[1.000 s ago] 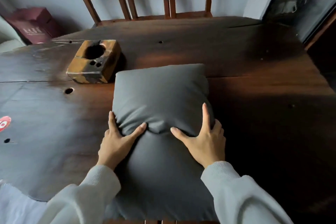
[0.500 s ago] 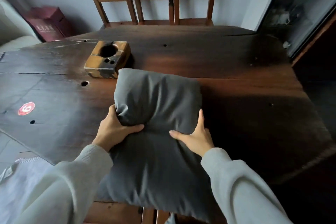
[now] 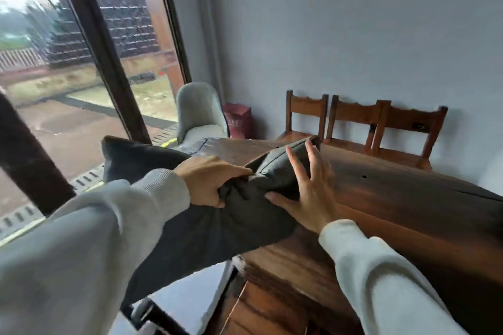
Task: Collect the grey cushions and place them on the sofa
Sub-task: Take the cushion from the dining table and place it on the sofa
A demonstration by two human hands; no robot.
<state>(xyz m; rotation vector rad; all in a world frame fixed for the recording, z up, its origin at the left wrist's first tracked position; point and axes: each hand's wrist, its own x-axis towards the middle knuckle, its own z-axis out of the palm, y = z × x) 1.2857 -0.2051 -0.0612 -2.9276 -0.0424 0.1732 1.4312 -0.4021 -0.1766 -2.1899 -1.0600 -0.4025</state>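
A dark grey cushion [image 3: 245, 215] is lifted off the dark wooden table [image 3: 394, 198] and hangs over its left edge. My left hand [image 3: 209, 181] is clenched into the cushion's top fabric, bunching it. My right hand [image 3: 307, 187] lies flat against the cushion's right face with fingers spread, pressing on it. The cushion's far corner [image 3: 122, 152] sticks out to the left behind my left sleeve. No sofa is in sight.
A large window with dark frames [image 3: 103, 43] fills the left. A pale upholstered chair [image 3: 198, 114] and a dark red bag [image 3: 238, 119] stand in the corner. Three wooden chairs [image 3: 362, 119] line the wall behind the table. A chair base [image 3: 152, 313] is below the cushion.
The cushion has come up off the table and swung left. My view has turned left toward the window. My left hand now grips the fabric tightly; the wooden block is out of sight.
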